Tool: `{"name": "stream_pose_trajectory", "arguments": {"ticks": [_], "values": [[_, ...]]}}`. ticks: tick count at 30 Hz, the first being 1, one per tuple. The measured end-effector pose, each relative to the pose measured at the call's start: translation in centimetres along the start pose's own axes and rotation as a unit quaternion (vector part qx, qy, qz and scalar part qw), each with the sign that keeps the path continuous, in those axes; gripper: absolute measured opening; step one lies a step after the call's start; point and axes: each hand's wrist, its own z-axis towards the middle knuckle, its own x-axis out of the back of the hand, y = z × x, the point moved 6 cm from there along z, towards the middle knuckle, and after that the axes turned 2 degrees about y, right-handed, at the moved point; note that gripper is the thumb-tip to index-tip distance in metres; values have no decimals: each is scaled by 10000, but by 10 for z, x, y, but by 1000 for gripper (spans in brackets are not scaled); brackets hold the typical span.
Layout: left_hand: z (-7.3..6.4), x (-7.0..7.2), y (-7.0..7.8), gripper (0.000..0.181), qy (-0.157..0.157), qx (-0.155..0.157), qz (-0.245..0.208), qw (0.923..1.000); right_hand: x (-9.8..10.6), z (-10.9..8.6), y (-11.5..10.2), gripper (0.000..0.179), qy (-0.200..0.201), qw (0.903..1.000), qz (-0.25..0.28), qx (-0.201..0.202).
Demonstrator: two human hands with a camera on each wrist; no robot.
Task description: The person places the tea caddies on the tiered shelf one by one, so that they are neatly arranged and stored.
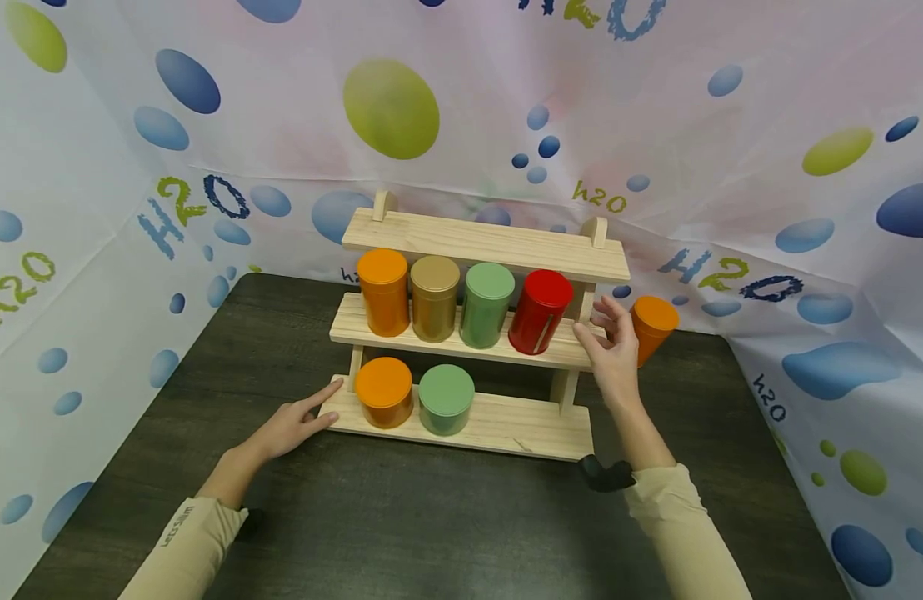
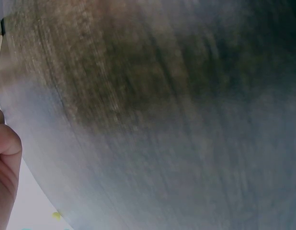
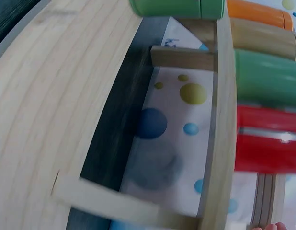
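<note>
A three-tier wooden shelf rack (image 1: 499,243) stands on the dark table. My left hand (image 1: 295,427) is at the left end of its bottom tier, index finger and thumb stretched out against the end. With my right hand (image 1: 616,354) I hold the right end of the middle tier, thumb toward the front edge and fingers bent beyond it. On that tier, left to right, stand an orange canister (image 1: 384,292), a gold canister (image 1: 435,298), a green canister (image 1: 487,305) and a red canister (image 1: 540,312). The lower tier carries a short orange jar (image 1: 385,392) and a short green jar (image 1: 446,400).
Another orange canister (image 1: 653,323) stands on the table (image 1: 401,525), right of the rack and partly hidden by my right hand. A dotted white curtain (image 1: 476,108) hangs behind the table. Black wrist gear (image 1: 606,475) overlaps the rack's front right corner in the head view.
</note>
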Motion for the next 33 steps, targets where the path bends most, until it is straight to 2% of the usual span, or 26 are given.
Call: {"name": "stream_pose_trajectory", "arguments": {"ticks": [6, 13, 22, 29, 33], "values": [[-1, 0, -1, 63, -12, 1, -8, 10000, 22, 4, 13, 54, 381, 9991, -181, -8], [-2, 1, 0, 64, 24, 37, 2, 10000, 48, 8, 32, 54, 887, 9948, -452, -227], [-1, -1, -2, 64, -35, 61, -32, 10000, 76, 12, 55, 57, 1466, 9869, -432, -522], [0, -2, -4, 64, -69, 102, -33, 9999, 92, 16, 75, 61, 1637, 9780, -937, -890], [1, -1, -4, 65, -44, 65, -50, 10000, 99, 20, 86, 66, 1493, 9739, -1165, -1252]]}}
